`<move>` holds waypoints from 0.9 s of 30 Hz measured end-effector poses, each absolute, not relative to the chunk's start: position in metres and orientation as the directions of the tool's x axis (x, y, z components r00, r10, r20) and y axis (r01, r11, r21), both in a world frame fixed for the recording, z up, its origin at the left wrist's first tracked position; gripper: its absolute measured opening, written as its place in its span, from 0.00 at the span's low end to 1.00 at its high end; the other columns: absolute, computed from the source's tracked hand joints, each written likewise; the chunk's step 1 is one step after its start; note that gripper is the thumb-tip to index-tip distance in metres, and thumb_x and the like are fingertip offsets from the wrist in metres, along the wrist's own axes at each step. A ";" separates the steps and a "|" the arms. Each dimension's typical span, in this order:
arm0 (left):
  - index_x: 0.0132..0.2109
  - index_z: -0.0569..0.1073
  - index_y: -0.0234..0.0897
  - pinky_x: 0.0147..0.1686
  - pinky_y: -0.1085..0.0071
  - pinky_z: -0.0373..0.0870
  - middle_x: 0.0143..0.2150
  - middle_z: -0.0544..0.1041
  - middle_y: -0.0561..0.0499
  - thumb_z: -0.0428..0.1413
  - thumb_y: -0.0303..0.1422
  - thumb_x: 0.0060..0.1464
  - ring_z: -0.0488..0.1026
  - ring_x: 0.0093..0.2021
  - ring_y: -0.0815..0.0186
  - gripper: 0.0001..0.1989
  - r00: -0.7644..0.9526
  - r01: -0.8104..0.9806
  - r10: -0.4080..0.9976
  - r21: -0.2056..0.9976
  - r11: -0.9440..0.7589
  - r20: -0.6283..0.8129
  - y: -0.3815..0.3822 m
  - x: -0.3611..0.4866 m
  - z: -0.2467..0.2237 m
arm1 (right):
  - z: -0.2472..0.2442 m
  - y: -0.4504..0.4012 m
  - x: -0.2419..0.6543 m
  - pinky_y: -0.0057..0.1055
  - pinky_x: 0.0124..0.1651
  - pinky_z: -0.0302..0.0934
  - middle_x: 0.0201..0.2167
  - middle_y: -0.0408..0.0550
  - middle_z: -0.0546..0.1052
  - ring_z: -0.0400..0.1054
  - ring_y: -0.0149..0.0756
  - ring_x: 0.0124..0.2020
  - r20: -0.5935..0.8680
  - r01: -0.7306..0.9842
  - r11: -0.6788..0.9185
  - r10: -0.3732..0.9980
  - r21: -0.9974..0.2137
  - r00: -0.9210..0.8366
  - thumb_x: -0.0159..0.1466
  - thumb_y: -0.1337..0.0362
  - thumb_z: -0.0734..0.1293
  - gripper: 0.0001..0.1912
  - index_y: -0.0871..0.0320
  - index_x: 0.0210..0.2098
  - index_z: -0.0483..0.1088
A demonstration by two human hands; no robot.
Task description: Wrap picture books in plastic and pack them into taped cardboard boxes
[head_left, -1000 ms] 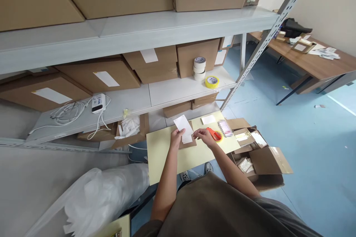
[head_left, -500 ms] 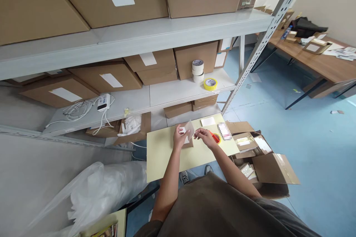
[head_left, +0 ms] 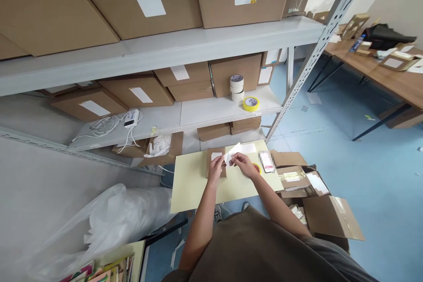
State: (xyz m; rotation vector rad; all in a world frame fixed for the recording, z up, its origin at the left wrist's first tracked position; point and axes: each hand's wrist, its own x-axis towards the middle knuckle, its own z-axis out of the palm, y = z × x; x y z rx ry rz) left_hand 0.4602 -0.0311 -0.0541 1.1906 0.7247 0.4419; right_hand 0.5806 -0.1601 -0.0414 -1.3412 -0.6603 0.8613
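White, thin paper is bending between the fingertips: the left hand (head_left: 215, 170) is pinching the slip (head_left: 234, 151) at its lower left, and the right hand (head_left: 243, 162) is closing its fingertips on the right edge. Whether one sheet or two layers are parting there, I cannot tell. The slip is hovering over the right edge of the small cardboard box (head_left: 209, 157), tilting upward. It is probably weighing almost nothing, behaving limply and creasing easily, so opposite edges or corners are likely offering the best hold, with a light pinch; a hard pull could be tearing it.

Beneath the left hand, the box is lying flat and showing a white label (head_left: 216, 155); it is looking stiff and light, better taken by its sides. Right of the box, a yellow-rimmed tape roll (head_left: 259, 168) is sitting partly behind the right hand, and white sheets (head_left: 248, 148) are resting beyond the slip. Farther right, a blurred flat object (head_left: 267, 161) is lying near the edge of the cream table (head_left: 191, 180) that is supporting the box.
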 end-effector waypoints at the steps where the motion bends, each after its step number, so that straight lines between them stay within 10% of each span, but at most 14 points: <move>1: 0.44 0.83 0.32 0.43 0.65 0.76 0.41 0.84 0.41 0.62 0.59 0.55 0.80 0.42 0.57 0.31 0.708 0.061 0.650 0.941 0.332 -0.275 -0.035 0.461 -0.054 | -0.043 -0.162 0.583 0.37 0.45 0.66 0.33 0.45 0.80 0.74 0.39 0.39 -0.077 -0.162 0.015 0.836 -0.987 0.544 0.67 0.48 0.69 0.14 0.52 0.35 0.72; 9: 0.35 0.83 0.36 0.36 0.70 0.70 0.29 0.78 0.50 0.67 0.58 0.49 0.75 0.36 0.61 0.27 0.615 0.127 0.760 0.978 0.165 -0.208 -0.058 0.470 -0.070 | -0.060 -0.175 0.598 0.36 0.44 0.68 0.33 0.44 0.79 0.76 0.40 0.38 -0.106 -0.226 0.012 0.859 -0.974 0.501 0.65 0.51 0.68 0.12 0.51 0.33 0.67; 19: 0.38 0.85 0.38 0.41 0.68 0.74 0.38 0.82 0.47 0.68 0.54 0.50 0.78 0.41 0.57 0.22 0.629 0.065 0.774 0.997 0.047 -0.078 -0.056 0.472 -0.060 | -0.061 -0.157 0.587 0.35 0.42 0.69 0.35 0.44 0.78 0.74 0.40 0.40 -0.164 -0.226 -0.047 0.829 -0.973 0.535 0.60 0.42 0.74 0.20 0.51 0.34 0.71; 27: 0.35 0.81 0.35 0.34 0.70 0.71 0.29 0.79 0.50 0.69 0.55 0.44 0.75 0.32 0.64 0.26 0.450 -0.050 0.862 0.957 0.286 -0.234 0.027 0.448 -0.082 | -0.056 -0.155 0.592 0.34 0.38 0.66 0.27 0.41 0.71 0.66 0.36 0.31 -0.145 -0.271 0.057 0.731 -0.961 0.667 0.57 0.51 0.75 0.19 0.52 0.26 0.63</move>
